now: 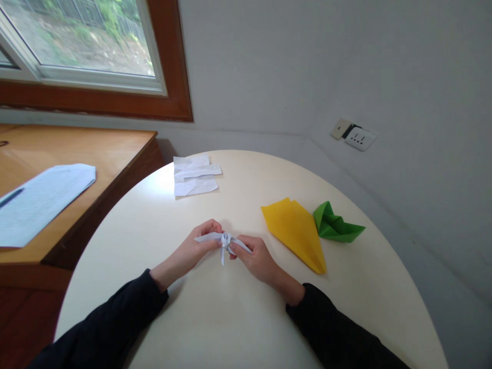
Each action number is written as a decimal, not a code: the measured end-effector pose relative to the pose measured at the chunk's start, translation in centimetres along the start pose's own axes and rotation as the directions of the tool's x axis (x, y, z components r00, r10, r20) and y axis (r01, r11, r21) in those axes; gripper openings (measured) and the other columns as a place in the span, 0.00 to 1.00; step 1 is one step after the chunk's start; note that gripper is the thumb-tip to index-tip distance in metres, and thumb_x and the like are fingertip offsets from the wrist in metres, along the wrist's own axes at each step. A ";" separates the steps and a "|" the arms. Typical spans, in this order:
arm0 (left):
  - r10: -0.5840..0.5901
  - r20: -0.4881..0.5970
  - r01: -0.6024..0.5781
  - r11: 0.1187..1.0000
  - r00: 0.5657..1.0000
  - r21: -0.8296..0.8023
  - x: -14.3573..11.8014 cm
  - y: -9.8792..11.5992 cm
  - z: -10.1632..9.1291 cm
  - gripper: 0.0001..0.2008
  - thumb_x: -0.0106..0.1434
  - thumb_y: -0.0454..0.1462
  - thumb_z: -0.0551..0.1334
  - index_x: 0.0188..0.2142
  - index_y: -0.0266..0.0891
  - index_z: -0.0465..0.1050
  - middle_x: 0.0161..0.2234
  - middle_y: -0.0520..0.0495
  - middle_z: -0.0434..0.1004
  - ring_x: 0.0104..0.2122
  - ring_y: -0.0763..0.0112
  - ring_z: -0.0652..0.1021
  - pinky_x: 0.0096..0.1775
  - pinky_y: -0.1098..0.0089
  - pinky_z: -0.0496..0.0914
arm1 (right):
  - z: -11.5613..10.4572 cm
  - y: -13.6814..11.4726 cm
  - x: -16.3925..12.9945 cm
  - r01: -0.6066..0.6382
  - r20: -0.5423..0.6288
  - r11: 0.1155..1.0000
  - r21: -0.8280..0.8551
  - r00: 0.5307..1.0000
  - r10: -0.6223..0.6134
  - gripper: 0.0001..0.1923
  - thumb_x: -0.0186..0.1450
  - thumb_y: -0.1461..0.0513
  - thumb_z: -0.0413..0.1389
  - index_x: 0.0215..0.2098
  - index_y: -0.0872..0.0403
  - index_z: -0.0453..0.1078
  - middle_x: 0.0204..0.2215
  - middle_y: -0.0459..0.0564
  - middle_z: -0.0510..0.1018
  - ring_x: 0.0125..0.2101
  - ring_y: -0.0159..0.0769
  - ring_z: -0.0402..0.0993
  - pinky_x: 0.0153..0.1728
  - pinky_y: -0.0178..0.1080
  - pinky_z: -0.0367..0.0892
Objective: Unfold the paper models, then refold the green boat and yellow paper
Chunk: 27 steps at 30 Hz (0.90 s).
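A small folded white paper figure [223,239] is held just above the round cream table [215,318], near its middle. My left hand [194,247] pinches its left wing-like flap. My right hand [255,256] pinches its right side, fingers closed on the paper. A narrow point of the figure hangs down between the two hands. Both arms wear dark sleeves.
A yellow paper plane [295,230] and a green paper boat [334,224] lie to the right of my hands. Crumpled white paper sheets [195,175] lie at the table's far edge. A wooden desk [96,154] with a printed sheet [38,200] stands left. A wall socket [355,136] is at the right.
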<state>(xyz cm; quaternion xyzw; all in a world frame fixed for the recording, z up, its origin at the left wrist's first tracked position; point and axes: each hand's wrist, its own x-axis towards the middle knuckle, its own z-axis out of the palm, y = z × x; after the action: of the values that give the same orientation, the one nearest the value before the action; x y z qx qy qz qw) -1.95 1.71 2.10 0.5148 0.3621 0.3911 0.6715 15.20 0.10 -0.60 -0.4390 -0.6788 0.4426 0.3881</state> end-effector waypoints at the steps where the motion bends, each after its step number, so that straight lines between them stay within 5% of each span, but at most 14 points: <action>1: -0.002 -0.002 0.002 1.000 1.000 -0.001 0.0 0.0 0.0 0.12 0.49 0.37 0.67 0.28 0.38 0.63 0.25 0.53 0.70 0.27 0.72 0.71 0.31 0.72 0.63 | 0.0 0.0 0.0 0.000 -0.001 1.000 0.001 1.000 0.000 0.23 0.62 0.47 0.51 0.20 0.56 0.68 0.18 0.45 0.70 0.21 0.29 0.62 0.24 0.32 0.58; 11: 0.030 0.002 -0.030 0.995 1.000 0.094 -0.1 -1.0 -0.4 0.13 0.52 0.40 0.67 0.30 0.38 0.64 0.27 0.52 0.70 0.26 0.75 0.69 0.29 0.74 0.60 | 0.0 -0.1 0.0 -0.006 0.007 1.000 -0.003 1.000 0.006 0.23 0.61 0.47 0.51 0.19 0.56 0.68 0.18 0.45 0.70 0.21 0.29 0.63 0.24 0.32 0.58; 18: -0.030 0.007 0.031 0.990 1.000 -0.136 -0.1 -0.5 0.1 0.10 0.48 0.36 0.65 0.28 0.38 0.66 0.28 0.50 0.72 0.30 0.70 0.72 0.33 0.70 0.64 | 0.0 -0.1 0.0 0.003 0.004 1.000 -0.002 1.000 -0.003 0.24 0.61 0.46 0.51 0.20 0.56 0.68 0.18 0.45 0.70 0.21 0.28 0.62 0.24 0.32 0.58; 27: -0.033 -0.315 -0.100 0.914 0.949 -0.394 1.2 -0.3 -1.4 0.09 0.50 0.41 0.60 0.21 0.38 0.66 0.24 0.50 0.71 0.27 0.70 0.72 0.34 0.68 0.67 | -0.2 -0.6 0.1 -0.009 -0.004 0.998 0.066 1.000 0.009 0.24 0.61 0.45 0.50 0.19 0.55 0.66 0.18 0.46 0.71 0.22 0.30 0.64 0.25 0.33 0.59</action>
<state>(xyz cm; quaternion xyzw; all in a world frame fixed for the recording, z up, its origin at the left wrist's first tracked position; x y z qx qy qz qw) -2.65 3.27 1.43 0.3016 0.3665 0.5462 0.6902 15.21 0.09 0.04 -0.4300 -0.6609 0.4655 0.4020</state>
